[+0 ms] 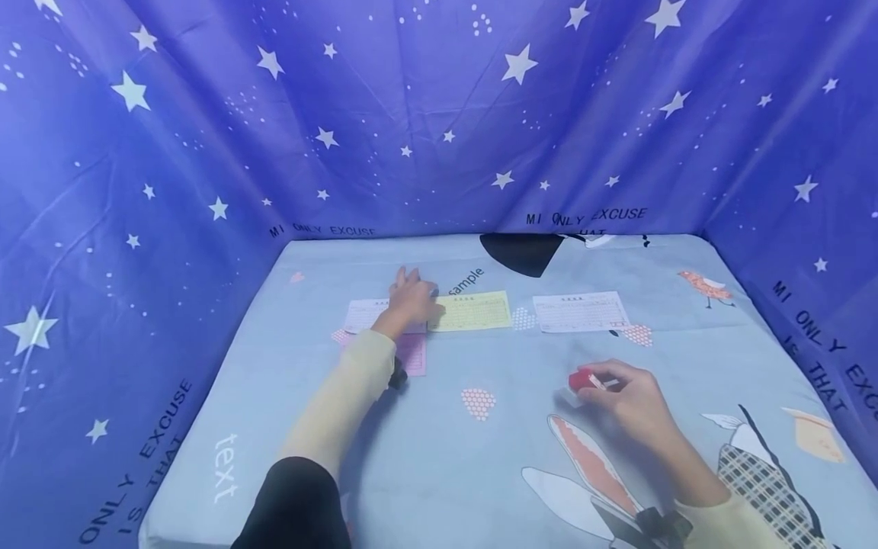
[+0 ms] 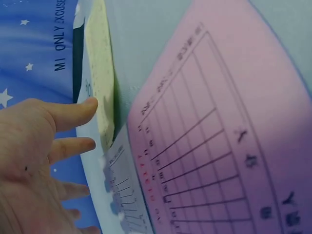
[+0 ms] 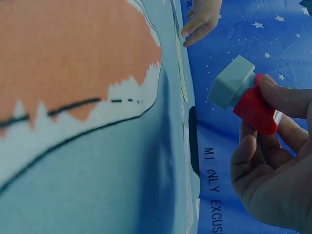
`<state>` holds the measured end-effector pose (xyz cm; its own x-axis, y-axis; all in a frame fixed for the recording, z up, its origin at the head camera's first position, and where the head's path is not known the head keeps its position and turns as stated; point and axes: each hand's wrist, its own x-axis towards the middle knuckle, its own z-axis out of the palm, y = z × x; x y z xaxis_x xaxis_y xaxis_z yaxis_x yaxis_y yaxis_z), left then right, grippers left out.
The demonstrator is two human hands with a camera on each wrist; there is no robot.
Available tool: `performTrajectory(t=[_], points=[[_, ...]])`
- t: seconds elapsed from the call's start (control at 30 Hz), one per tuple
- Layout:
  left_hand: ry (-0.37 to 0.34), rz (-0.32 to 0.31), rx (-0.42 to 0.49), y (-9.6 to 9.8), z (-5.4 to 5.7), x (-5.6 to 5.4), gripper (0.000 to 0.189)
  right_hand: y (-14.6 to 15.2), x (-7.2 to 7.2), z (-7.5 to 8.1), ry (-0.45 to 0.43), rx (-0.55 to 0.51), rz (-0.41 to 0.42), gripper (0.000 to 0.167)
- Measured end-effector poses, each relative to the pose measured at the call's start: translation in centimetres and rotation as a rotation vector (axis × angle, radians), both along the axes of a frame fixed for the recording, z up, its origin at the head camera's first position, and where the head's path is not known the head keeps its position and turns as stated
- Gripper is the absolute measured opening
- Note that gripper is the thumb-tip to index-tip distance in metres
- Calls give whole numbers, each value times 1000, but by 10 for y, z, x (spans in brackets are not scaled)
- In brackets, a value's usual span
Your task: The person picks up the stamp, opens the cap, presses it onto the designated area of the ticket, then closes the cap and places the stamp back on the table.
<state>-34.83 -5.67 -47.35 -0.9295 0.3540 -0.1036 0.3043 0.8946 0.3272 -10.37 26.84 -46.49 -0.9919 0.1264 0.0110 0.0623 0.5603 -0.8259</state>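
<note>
My left hand [image 1: 411, 297] is over the left white form slip [image 1: 360, 314], beside the yellow slip [image 1: 473, 311]. In the left wrist view, its fingers are extended and spread, with nothing between them. A pink slip [image 1: 414, 354] with a printed grid lies nearer, partly hidden by the left sleeve. My right hand [image 1: 627, 400] pinches a small red block-like object [image 3: 256, 109] between thumb and fingers, above the cloth. A pale, square-ended block [image 3: 231, 82] joins its red part. Another white slip [image 1: 580, 312] lies farther right.
A light blue printed cloth [image 1: 288, 427] covers the table. Purple-blue starry curtains [image 1: 411, 114] enclose its back and sides. Dark wrist straps show at the left sleeve [image 1: 343, 396] and the right sleeve [image 1: 727, 522].
</note>
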Motion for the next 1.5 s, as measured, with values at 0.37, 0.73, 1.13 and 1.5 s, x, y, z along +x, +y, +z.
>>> performTrajectory(t=[0.37, 0.73, 1.13, 1.5], points=[[-2, 63, 26, -4, -4, 2, 36, -8, -1, -2, -8, 5, 7, 33], [6, 38, 286, 6, 2, 11, 18, -8, -1, -4, 0, -22, 24, 35], [-238, 114, 710, -7, 15, 36, 13, -10, 1, -5, 85, -31, 63, 33], [-545, 167, 1054, -15, 6, 74, 19, -13, 5, -4, 107, -27, 71, 33]])
